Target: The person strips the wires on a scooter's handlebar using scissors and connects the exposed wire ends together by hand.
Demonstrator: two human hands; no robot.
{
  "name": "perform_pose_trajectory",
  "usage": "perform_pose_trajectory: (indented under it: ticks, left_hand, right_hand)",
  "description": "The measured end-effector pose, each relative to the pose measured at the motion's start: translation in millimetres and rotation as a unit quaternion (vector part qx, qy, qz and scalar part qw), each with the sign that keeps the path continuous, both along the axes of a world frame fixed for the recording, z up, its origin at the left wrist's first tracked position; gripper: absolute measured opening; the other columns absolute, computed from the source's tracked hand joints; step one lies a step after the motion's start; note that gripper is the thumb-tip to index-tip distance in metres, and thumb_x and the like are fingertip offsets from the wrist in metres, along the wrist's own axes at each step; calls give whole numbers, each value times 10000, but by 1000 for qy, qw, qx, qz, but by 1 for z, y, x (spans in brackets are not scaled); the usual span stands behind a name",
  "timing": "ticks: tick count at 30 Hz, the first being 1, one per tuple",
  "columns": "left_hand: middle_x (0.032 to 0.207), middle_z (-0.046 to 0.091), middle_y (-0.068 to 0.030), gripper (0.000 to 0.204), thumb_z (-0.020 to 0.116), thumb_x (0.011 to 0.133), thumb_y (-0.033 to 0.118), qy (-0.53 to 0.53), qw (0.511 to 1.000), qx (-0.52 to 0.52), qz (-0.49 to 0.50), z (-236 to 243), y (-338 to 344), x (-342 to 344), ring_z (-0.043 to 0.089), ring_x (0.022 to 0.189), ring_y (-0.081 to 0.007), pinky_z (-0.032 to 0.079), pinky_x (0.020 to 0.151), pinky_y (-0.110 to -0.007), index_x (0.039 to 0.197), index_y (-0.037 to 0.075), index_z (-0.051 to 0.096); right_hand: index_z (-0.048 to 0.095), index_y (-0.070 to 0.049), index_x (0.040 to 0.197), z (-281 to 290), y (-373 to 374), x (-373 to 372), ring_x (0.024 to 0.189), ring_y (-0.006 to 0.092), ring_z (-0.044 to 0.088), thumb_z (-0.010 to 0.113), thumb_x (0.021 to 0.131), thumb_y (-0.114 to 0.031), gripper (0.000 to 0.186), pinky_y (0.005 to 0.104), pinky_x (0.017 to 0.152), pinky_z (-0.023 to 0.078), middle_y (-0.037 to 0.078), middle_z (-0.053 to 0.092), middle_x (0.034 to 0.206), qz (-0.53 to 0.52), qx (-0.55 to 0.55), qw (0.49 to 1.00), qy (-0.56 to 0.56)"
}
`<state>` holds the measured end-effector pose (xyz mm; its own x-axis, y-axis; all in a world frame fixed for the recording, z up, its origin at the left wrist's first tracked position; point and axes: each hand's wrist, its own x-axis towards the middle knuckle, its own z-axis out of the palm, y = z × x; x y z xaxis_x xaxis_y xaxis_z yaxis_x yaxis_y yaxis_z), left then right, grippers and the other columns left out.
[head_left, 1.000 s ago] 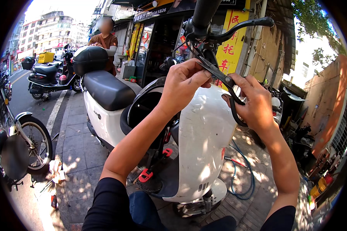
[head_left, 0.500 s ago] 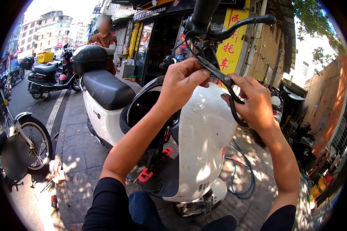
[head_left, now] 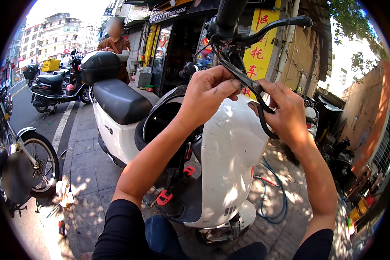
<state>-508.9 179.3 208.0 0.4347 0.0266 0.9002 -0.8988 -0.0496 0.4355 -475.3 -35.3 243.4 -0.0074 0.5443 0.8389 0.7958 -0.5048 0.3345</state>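
I have the white scooter [head_left: 229,164] in the middle of my feed, standing on grey paving slabs [head_left: 84,164] speckled with sunlight. Above its front panel, just below its handlebar grip [head_left: 229,15] and brake lever [head_left: 275,28], I make out the dark scissors [head_left: 254,86]. The right hand [head_left: 286,112] is curled shut around their handle loops; the left hand [head_left: 210,93] is closed to a pinch against the blades, and I cannot tell what, if anything, sits between those fingertips. To the right of the scooter I see a blue hose [head_left: 286,203] coiled loosely on the slabs and, farther out, a brown wall [head_left: 372,108]. Behind the scooter I get a dark open shopfront [head_left: 180,54] and, beyond the handlebar, a tall yellow sign [head_left: 256,56] with red characters. A person in a brown top [head_left: 122,44] stands beyond the scooter's black top box [head_left: 101,67]. To the scooter's left, I see a motorcycle wheel [head_left: 41,160] and a pale cloth [head_left: 63,193] on the ground; past its rear, a black scooter [head_left: 52,93] is parked on the road.
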Motion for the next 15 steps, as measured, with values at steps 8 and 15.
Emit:
perform_pose_trajectory:
  ticks: [8, 15]
  left_hand:
    - [873, 689, -95, 179, 587, 955, 128, 50, 998, -32, -36, -7, 9, -2, 676, 782, -149, 561, 755, -283, 1019, -31, 639]
    - [969, 671, -118, 303, 510, 1009, 224, 61, 994, -27, -81, 3, 50, -12, 687, 821, -181, 591, 754, -324, 1181, -16, 575]
  right_hand:
    - [602, -22, 1253, -9, -14, 4, 707, 127, 530, 825, 747, -255, 600, 276, 694, 470, 52, 626, 864, 79, 71, 958, 265]
    - [514, -35, 1342, -109, -117, 41, 865, 127, 567, 793, 805, -187, 624, 282, 828, 473, 30, 621, 991, 93, 193, 882, 420]
